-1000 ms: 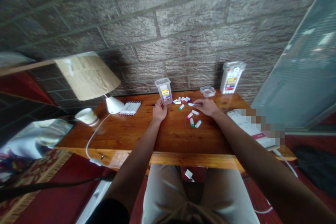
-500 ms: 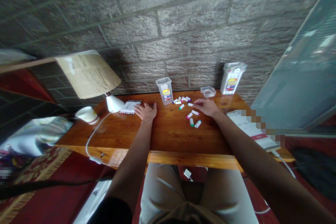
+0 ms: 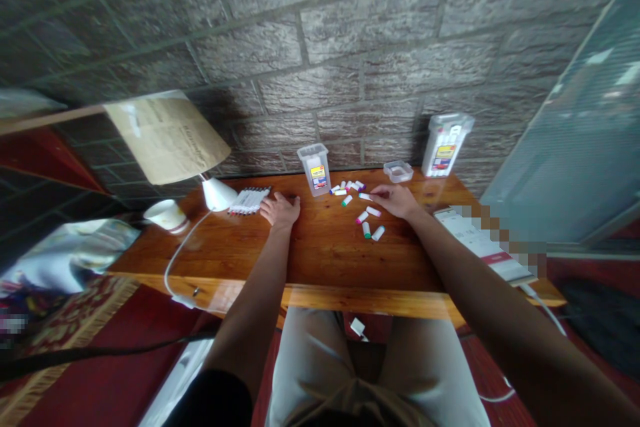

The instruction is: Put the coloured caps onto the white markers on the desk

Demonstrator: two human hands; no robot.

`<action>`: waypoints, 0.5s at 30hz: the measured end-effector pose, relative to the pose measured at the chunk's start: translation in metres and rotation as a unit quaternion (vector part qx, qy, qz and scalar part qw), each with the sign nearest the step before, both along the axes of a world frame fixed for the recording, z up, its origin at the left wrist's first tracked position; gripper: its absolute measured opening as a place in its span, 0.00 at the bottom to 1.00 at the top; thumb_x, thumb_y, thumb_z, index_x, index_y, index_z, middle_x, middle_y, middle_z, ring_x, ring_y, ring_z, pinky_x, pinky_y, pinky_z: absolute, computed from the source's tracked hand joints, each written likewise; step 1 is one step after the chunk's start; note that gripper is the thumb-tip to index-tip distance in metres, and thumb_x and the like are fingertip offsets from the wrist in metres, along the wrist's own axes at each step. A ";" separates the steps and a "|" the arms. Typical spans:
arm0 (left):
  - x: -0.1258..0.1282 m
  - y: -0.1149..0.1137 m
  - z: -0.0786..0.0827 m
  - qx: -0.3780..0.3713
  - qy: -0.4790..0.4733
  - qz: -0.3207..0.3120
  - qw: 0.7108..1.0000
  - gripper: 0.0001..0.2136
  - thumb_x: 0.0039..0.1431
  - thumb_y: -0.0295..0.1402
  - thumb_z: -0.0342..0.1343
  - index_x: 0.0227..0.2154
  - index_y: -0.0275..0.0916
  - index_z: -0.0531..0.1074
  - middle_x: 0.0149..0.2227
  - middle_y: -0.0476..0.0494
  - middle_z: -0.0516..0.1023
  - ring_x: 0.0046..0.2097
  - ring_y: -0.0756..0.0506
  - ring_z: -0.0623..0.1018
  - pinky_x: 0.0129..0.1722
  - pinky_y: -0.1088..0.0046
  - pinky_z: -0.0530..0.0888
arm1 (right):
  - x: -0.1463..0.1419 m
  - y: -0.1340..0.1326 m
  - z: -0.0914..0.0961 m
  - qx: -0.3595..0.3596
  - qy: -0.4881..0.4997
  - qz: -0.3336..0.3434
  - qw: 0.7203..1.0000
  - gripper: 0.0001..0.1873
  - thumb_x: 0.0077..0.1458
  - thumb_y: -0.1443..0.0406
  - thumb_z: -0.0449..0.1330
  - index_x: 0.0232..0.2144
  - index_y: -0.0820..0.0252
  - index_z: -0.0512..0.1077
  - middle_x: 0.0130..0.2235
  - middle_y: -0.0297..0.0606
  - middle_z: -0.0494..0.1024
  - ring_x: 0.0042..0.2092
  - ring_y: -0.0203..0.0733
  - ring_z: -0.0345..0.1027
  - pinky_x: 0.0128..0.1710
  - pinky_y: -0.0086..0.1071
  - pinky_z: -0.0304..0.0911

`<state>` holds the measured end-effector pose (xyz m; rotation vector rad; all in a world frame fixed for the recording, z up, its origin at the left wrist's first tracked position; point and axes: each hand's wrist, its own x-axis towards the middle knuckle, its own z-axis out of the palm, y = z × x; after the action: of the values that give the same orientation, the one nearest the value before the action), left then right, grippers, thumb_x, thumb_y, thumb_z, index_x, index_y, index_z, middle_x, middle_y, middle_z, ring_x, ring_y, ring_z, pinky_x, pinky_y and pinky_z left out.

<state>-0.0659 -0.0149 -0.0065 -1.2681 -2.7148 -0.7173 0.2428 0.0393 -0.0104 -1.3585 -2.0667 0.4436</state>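
Note:
My left hand (image 3: 281, 209) lies on the wooden table with fingers spread, its fingertips at the right end of a row of white markers (image 3: 249, 201). To the right, the fingers of my right hand (image 3: 397, 201) are closed at one end of a small white marker cap (image 3: 365, 196). Several loose white caps with coloured ends are scattered about it, among them a green-ended cap (image 3: 367, 230) and a pink-ended cap (image 3: 361, 217). Behind these caps stands an open clear plastic container (image 3: 315, 170) with a yellow label.
A clear lid (image 3: 399, 171) lies by the wall, left of a second container (image 3: 445, 145) full of white markers. At the left are a lamp (image 3: 173, 140) with its cord and a paper cup (image 3: 167, 216). A phone-like device (image 3: 480, 240) lies at the right.
The camera view has shifted slightly. Both hands stay almost where they were, with the right fingers still at the same marker cap.

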 end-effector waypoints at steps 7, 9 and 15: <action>-0.009 0.006 -0.004 -0.001 0.001 -0.019 1.000 0.35 0.58 0.49 0.55 0.59 0.25 0.63 0.70 0.13 0.46 0.72 0.24 0.44 0.67 0.43 0.50 | 0.002 0.003 -0.004 -0.014 0.011 0.006 1.000 0.10 0.59 0.59 0.62 0.39 0.53 0.81 0.40 0.33 0.85 0.42 0.42 0.78 0.44 0.32 0.70; -0.010 0.008 -0.004 -0.001 0.011 -0.016 1.000 0.34 0.58 0.48 0.55 0.59 0.24 0.63 0.69 0.12 0.49 0.72 0.23 0.47 0.66 0.42 0.50 | 0.002 0.004 -0.004 -0.016 0.010 0.006 1.000 0.10 0.59 0.59 0.61 0.38 0.53 0.81 0.40 0.33 0.85 0.41 0.41 0.78 0.44 0.33 0.70; -0.005 0.005 -0.003 -0.004 0.054 -0.039 0.998 0.29 0.61 0.46 0.52 0.57 0.27 0.67 0.64 0.17 0.62 0.67 0.26 0.59 0.63 0.44 0.58 | 0.001 0.005 -0.004 -0.021 0.011 0.005 1.000 0.10 0.59 0.59 0.61 0.39 0.53 0.82 0.40 0.33 0.85 0.41 0.42 0.78 0.43 0.32 0.70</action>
<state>-0.0708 -0.0096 -0.0095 -1.3777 -2.5987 -0.6267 0.2441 0.0446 -0.0141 -1.3618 -2.0576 0.5064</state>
